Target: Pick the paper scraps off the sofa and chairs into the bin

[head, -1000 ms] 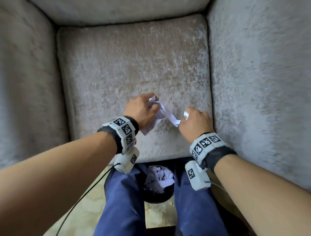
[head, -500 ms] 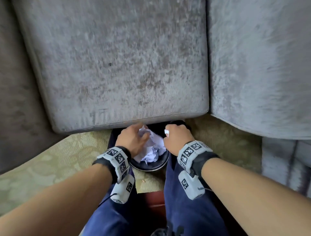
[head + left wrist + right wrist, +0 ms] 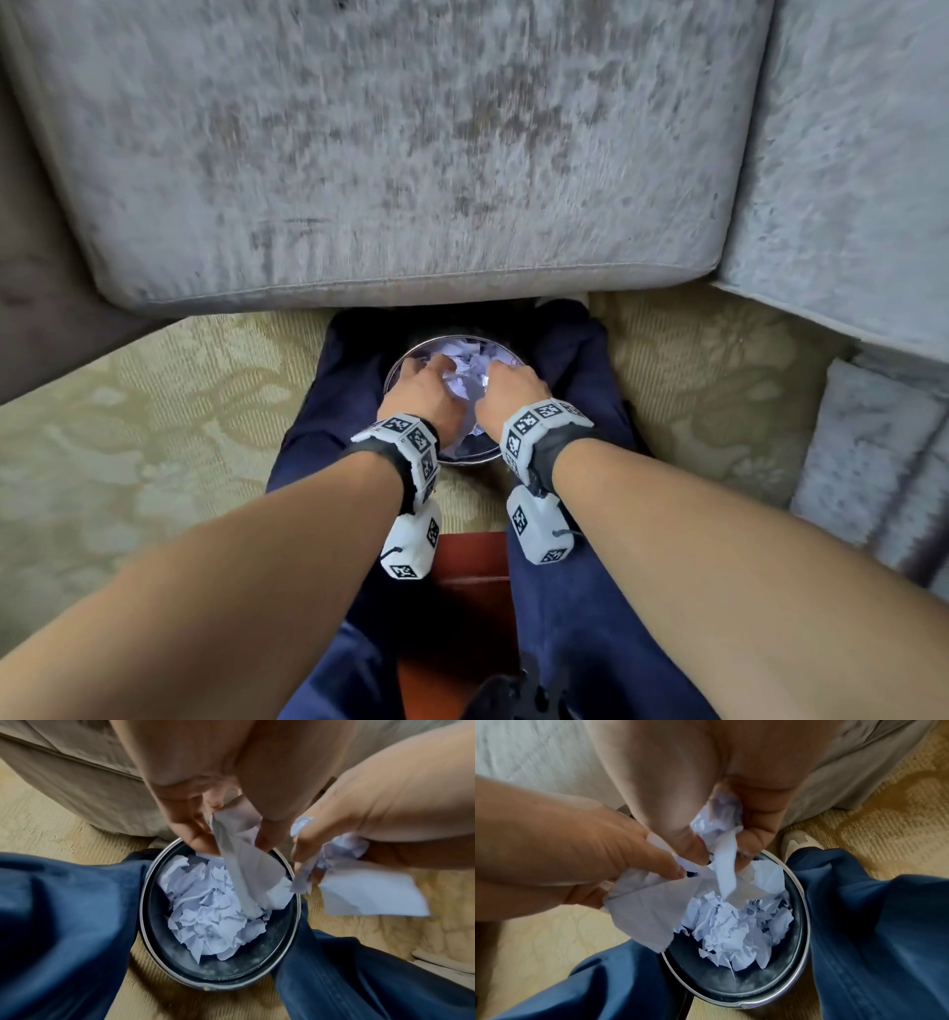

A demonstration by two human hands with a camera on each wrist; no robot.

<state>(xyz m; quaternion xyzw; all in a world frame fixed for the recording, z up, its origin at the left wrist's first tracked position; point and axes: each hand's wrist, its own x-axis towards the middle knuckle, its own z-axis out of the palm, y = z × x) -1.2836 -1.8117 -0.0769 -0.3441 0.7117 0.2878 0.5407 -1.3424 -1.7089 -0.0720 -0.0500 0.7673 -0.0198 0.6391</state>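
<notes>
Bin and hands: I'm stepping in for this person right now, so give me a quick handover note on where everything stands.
Left hand: holds a paper scrap that hangs into the bin.
Right hand: grips a crumpled scrap above the bin's mouth.
The bin stands on the carpet between the person's legs, in front of the seat cushion, and already holds a heap of scraps.
Done: the visible cushion shows no scraps.
Left: let go of both handfuls; part of the left hand's paper hangs outside the rim. Other seats are out of view, so check them.

Both arms reach fwd-down; L hand (image 3: 429, 393) & R hand (image 3: 508, 393) side by side, fingers curled, pinching.
</notes>
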